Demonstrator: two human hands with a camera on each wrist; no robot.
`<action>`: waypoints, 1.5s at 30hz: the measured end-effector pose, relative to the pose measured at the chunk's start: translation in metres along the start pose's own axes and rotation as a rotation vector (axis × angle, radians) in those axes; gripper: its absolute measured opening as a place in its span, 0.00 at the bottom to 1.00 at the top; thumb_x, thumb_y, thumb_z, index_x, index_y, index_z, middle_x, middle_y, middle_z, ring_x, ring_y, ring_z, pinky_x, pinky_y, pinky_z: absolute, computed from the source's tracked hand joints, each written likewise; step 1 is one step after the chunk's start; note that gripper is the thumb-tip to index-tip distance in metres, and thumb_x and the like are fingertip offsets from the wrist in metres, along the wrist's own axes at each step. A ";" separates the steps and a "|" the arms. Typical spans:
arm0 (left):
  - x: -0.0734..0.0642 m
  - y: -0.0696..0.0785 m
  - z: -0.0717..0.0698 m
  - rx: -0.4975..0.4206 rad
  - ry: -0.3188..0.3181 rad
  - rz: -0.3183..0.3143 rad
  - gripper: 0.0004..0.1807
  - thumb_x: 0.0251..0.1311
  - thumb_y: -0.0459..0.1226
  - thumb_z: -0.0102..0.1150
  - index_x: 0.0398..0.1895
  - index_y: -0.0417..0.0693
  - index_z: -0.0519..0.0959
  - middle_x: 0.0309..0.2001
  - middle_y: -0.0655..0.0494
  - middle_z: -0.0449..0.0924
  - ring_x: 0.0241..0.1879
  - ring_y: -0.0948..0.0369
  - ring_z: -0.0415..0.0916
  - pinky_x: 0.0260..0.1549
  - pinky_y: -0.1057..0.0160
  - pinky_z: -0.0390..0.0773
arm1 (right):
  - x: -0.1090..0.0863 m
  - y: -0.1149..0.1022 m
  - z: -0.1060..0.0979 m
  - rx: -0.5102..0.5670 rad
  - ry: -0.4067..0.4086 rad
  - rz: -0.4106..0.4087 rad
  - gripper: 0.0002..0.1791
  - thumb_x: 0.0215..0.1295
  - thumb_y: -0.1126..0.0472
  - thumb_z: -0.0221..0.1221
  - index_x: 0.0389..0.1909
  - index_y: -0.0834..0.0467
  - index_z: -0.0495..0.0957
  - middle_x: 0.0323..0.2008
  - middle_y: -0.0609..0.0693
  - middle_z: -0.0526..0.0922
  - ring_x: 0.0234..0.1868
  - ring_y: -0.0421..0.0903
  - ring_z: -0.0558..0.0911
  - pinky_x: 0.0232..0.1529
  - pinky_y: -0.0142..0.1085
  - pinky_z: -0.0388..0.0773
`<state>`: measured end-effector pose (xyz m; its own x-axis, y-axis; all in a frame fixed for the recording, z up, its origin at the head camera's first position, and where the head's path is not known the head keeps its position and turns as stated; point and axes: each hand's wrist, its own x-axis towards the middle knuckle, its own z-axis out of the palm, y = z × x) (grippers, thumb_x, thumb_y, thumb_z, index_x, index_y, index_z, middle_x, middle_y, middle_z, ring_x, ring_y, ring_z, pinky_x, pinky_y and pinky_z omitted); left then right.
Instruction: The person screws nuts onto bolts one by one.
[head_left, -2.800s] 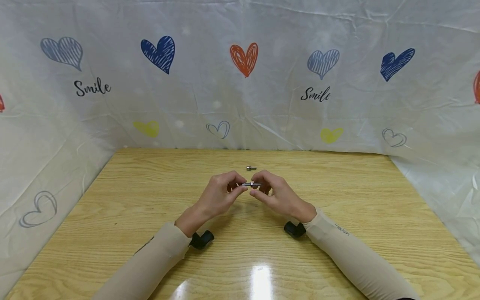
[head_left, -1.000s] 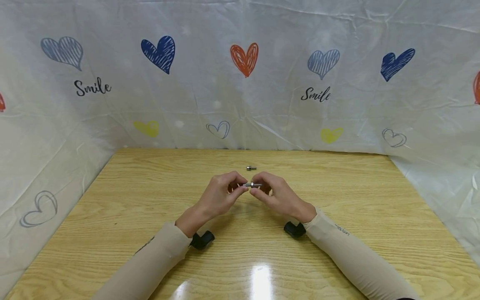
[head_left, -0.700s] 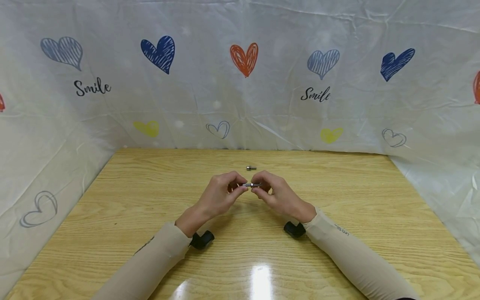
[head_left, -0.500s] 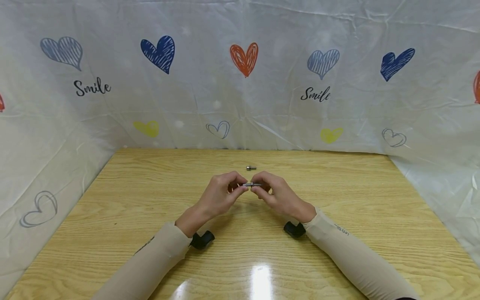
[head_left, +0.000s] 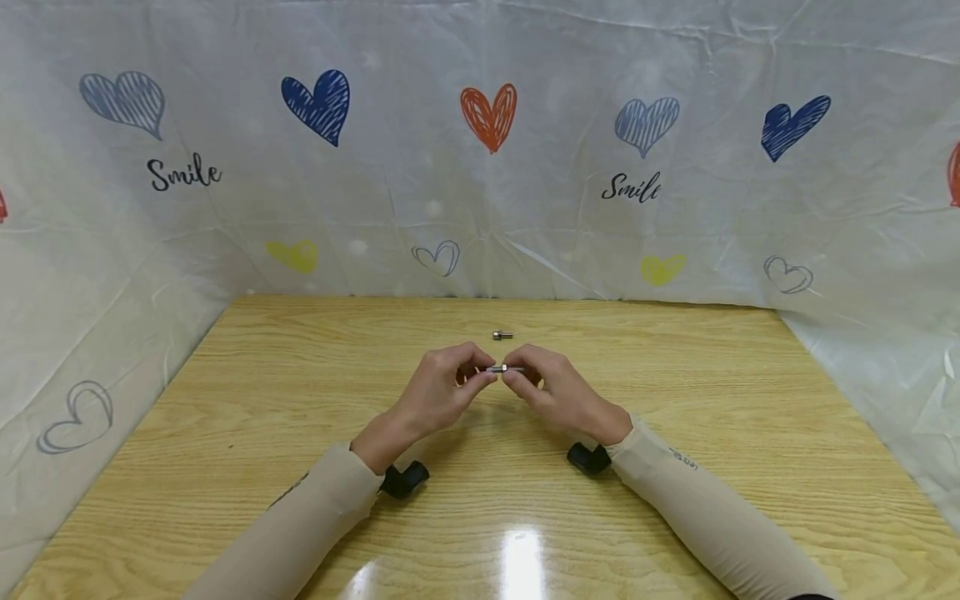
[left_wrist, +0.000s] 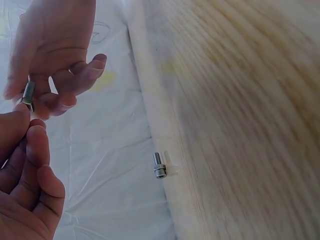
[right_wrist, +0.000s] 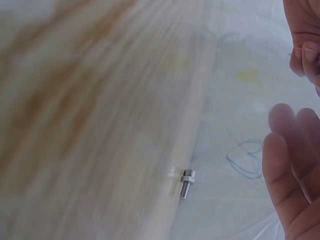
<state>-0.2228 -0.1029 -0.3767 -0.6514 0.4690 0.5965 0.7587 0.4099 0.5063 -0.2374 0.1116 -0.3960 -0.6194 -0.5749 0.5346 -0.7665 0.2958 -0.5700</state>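
Note:
My left hand (head_left: 442,387) pinches one end of a small metal bolt (head_left: 493,368) between thumb and index finger, holding it level above the table. Its threads (left_wrist: 29,92) show in the left wrist view, pointing toward the other hand. A hex nut (head_left: 505,367) sits around the shank. My right hand (head_left: 558,387) has thumb and index fingertips on that nut, while its other fingers are loosely bent. In the right wrist view the bolt is out of frame. Behind both hands a second bolt (head_left: 502,335) with a nut lies on its side on the table.
The wood-grain table (head_left: 300,367) reaches back to a white cloth backdrop (head_left: 555,225) printed with hearts and "Smile". Black wrist cameras (head_left: 405,480) hang below both sleeves, close over the tabletop.
The right thumb and fingertips have shifted slightly, from a gap beside the nut to closing on it, and the nut's faces catch the light differently. The left hand stays still.

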 end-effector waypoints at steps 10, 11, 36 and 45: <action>0.000 -0.001 -0.001 0.006 0.000 -0.012 0.04 0.59 0.31 0.63 0.37 0.43 0.80 0.30 0.58 0.80 0.25 0.68 0.72 0.24 0.68 0.74 | 0.001 -0.001 0.000 0.021 0.017 -0.032 0.11 0.67 0.64 0.58 0.48 0.55 0.72 0.38 0.44 0.78 0.28 0.38 0.77 0.29 0.33 0.74; 0.000 -0.002 -0.001 0.006 -0.001 -0.011 0.04 0.59 0.31 0.63 0.37 0.43 0.80 0.30 0.58 0.80 0.25 0.68 0.72 0.24 0.68 0.74 | 0.001 -0.001 0.000 0.018 0.017 -0.038 0.10 0.67 0.64 0.58 0.48 0.55 0.73 0.38 0.44 0.78 0.28 0.38 0.77 0.29 0.33 0.74; 0.001 -0.001 -0.003 0.004 0.002 -0.037 0.04 0.59 0.31 0.64 0.36 0.43 0.80 0.29 0.58 0.80 0.24 0.67 0.71 0.24 0.68 0.74 | 0.002 -0.003 -0.003 0.002 0.018 0.020 0.05 0.68 0.65 0.57 0.43 0.57 0.77 0.33 0.44 0.77 0.26 0.41 0.75 0.28 0.36 0.74; 0.001 -0.003 -0.005 0.003 0.002 -0.044 0.05 0.59 0.31 0.64 0.37 0.43 0.80 0.31 0.57 0.81 0.23 0.68 0.70 0.23 0.68 0.74 | 0.004 -0.018 -0.011 0.020 0.047 0.007 0.07 0.64 0.70 0.59 0.43 0.64 0.76 0.30 0.51 0.79 0.24 0.45 0.76 0.25 0.39 0.75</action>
<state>-0.2257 -0.1080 -0.3744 -0.6844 0.4487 0.5747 0.7290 0.4329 0.5302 -0.2280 0.1123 -0.3774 -0.6325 -0.5359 0.5592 -0.7588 0.2840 -0.5861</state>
